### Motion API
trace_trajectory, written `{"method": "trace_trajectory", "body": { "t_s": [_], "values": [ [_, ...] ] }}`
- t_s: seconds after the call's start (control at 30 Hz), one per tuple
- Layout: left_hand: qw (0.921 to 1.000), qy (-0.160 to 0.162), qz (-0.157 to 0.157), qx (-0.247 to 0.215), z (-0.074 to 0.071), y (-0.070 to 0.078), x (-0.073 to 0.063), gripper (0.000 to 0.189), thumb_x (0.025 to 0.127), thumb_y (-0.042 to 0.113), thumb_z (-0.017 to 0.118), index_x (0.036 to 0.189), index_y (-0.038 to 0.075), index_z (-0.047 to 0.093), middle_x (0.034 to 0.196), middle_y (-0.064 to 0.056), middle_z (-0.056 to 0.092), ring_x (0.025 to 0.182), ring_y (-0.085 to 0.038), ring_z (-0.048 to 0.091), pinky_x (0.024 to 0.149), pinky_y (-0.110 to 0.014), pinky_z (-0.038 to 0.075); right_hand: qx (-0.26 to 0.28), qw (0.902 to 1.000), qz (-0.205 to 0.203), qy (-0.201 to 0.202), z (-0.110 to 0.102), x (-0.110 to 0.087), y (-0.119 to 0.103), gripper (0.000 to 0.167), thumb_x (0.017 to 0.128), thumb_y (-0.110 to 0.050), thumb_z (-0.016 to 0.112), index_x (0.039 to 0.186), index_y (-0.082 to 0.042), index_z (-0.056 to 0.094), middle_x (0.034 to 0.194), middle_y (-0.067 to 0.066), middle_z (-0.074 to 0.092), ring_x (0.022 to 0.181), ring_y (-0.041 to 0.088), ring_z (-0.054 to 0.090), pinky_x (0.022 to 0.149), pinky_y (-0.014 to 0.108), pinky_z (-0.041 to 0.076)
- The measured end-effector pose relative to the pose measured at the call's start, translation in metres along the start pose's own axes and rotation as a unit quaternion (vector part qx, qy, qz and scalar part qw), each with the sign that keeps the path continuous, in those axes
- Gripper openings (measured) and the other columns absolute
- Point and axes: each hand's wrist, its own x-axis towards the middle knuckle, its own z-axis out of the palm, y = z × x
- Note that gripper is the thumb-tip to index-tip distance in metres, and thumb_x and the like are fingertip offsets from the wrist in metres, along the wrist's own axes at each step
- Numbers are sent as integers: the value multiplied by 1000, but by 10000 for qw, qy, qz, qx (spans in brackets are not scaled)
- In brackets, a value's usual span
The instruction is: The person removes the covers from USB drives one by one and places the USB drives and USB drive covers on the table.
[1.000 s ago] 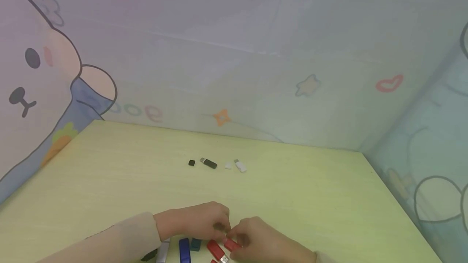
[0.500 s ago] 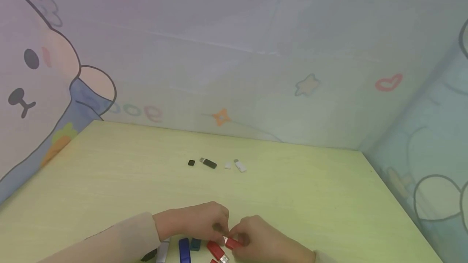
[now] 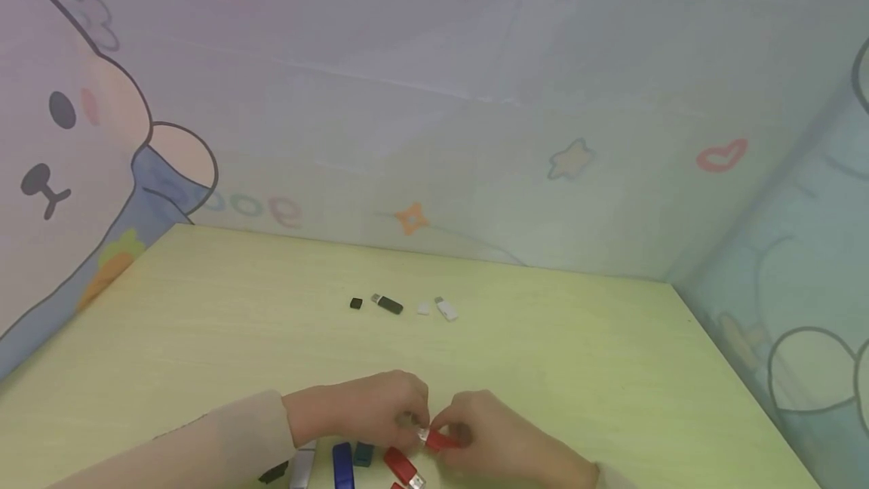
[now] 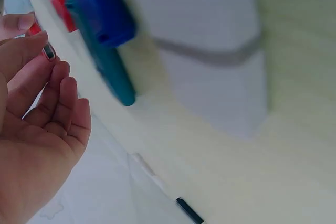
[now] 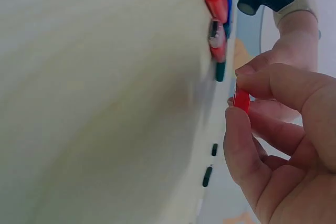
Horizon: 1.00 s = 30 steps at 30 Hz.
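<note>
Memory stick point(image 3: 443, 441), red, right of the blue stick point(image 3: 343, 466) and slightly beyond it, long axis roughly sideways, metal plug point(image 3: 423, 435) toward the left hand point(image 3: 376, 407). Gripped at the body by the right hand point(image 3: 495, 432), pinched near the plug by the left; exact contact hard to tell.

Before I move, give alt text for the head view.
The right hand pinches a red USB stick, its metal tip at the left hand, over a yellowish table. Another red stick and a blue stick lie nearer; a black stick and white stick lie beyond.
</note>
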Motion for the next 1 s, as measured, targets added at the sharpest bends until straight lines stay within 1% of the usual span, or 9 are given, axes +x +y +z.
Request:
{"method": "trace_trajectory", "body": {
  "t_s": [0.07, 0.17, 0.27, 0.37, 0.57, 0.73, 0.8, 0.9, 1.0],
  "values": [
    [10000, 89, -16, -16, -3, 2, -1, 14, 81, 10, 69, 93, 11, 75, 81, 10, 61, 76, 0, 49, 75, -16, 44, -253, 9994, -197, 108, -4, 0, -1, 20, 80, -11, 73, 100, -17, 75, 75, -16, 56, 68, 1, 49, 65, 17, 45],
    [9997, 241, 6, -100, -6, 5, -3, 14, 81, 9, 69, 94, 10, 74, 82, 8, 63, 78, 0, 50, 74, -16, 44, -276, 9987, -357, 253, -9, -1, -3, 19, 80, -12, 75, 99, -16, 75, 76, -16, 58, 67, 1, 50, 62, 17, 46],
    [9990, 391, 105, -177, -8, 8, -5, 14, 80, 9, 69, 93, 10, 74, 82, 8, 65, 78, 0, 51, 73, -15, 45, -136, 9981, -484, 343, -12, -3, -5, 16, 81, -13, 75, 97, -16, 74, 78, -16, 59, 64, 0, 51, 59, 17, 46],
    [9983, 507, 127, -256, -9, 12, -7, 13, 81, 9, 69, 93, 11, 74, 83, 9, 65, 79, 1, 51, 74, -15, 45, 63, 9974, -598, 396, -13, -5, -8, 13, 82, -13, 74, 95, -16, 74, 76, -16, 60, 58, -2, 50, 55, 17, 46],
    [9959, 680, 131, -585, -7, 18, -14, 12, 82, 8, 69, 92, 12, 74, 82, 13, 62, 80, -1, 52, 74, -16, 46, 433, 9970, -545, 351, -12, -11, -14, 11, 83, -13, 74, 94, -16, 74, 73, -16, 61, 53, -4, 48, 53, 17, 46],
    [9951, 785, 319, -511, -2, 20, -17, 12, 83, 10, 70, 94, 11, 75, 84, 10, 65, 82, -1, 53, 75, -16, 45, 516, 9961, -630, 327, -9, -16, -14, 12, 86, -13, 72, 97, -17, 74, 75, -16, 62, 53, -4, 46, 51, 16, 45],
    [9950, 815, 372, -447, 0, 21, -17, 13, 83, 11, 71, 95, 11, 76, 85, 9, 67, 82, -1, 54, 74, -15, 45, 618, 9962, -544, 296, -8, -17, -14, 12, 87, -15, 71, 98, -18, 74, 77, -16, 63, 53, -4, 46, 52, 17, 45],
    [9947, 854, 439, -370, 3, 21, -17, 14, 84, 11, 72, 97, 11, 76, 87, 10, 68, 82, 2, 53, 74, -14, 45, 853, 9958, -277, 192, -6, -19, -14, 11, 87, -18, 71, 98, -18, 74, 78, -15, 63, 56, -1, 50, 54, 19, 47],
    [9935, 926, 602, -261, 6, 22, -18, 13, 84, 9, 71, 97, 11, 76, 86, 10, 68, 81, 3, 52, 73, -13, 44, 1039, 9945, -32, 93, -4, -21, -15, 11, 88, -21, 71, 98, -17, 74, 78, -13, 63, 59, 1, 53, 56, 20, 49]
  ]
}}
